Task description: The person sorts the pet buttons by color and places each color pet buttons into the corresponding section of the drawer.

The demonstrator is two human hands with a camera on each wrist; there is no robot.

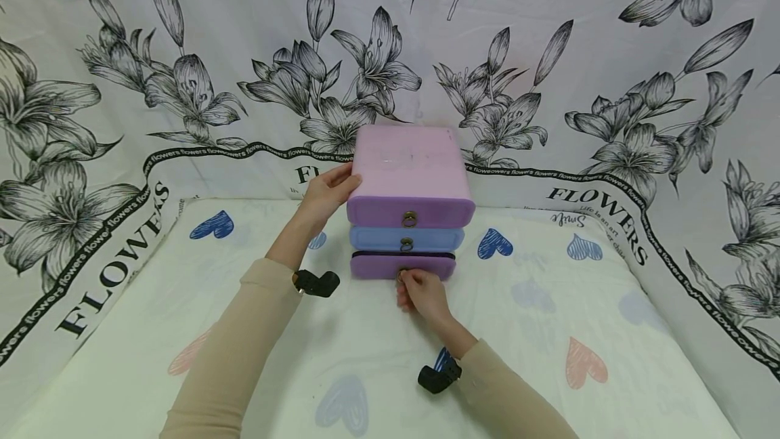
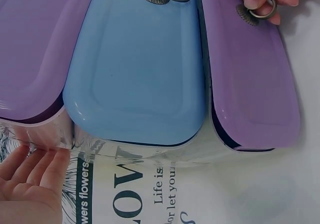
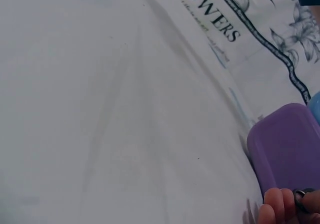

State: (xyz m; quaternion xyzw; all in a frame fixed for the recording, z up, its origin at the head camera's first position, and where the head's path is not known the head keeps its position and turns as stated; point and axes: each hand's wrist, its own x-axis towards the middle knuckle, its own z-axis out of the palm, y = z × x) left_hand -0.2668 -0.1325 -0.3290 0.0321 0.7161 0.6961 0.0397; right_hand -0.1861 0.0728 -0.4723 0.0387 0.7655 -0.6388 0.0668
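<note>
A small three-tier drawer box (image 1: pixel 408 161) has a pink top. Its top drawer (image 1: pixel 378 212) has a purple front, the middle drawer (image 1: pixel 370 238) a blue one, and the bottom drawer (image 1: pixel 373 267) is purple again. Each front carries a bronze ring pull. My left hand (image 1: pixel 329 194) rests against the upper left side of the box, its fingers extended along the pink wall in the left wrist view. With fingertips and thumb, my right hand (image 1: pixel 424 295) pinches the bottom drawer's ring pull (image 2: pixel 247 15). That drawer stands slightly out, a dark gap showing above its front.
The box stands on a white cloth (image 1: pixel 524 385) printed with blue and pink hearts. Behind it hangs a white curtain (image 1: pixel 274 19) with black flower drawings and a lettered black band. Black wrist straps (image 1: pixel 317 283) sit over the beige sleeves (image 1: pixel 244 351).
</note>
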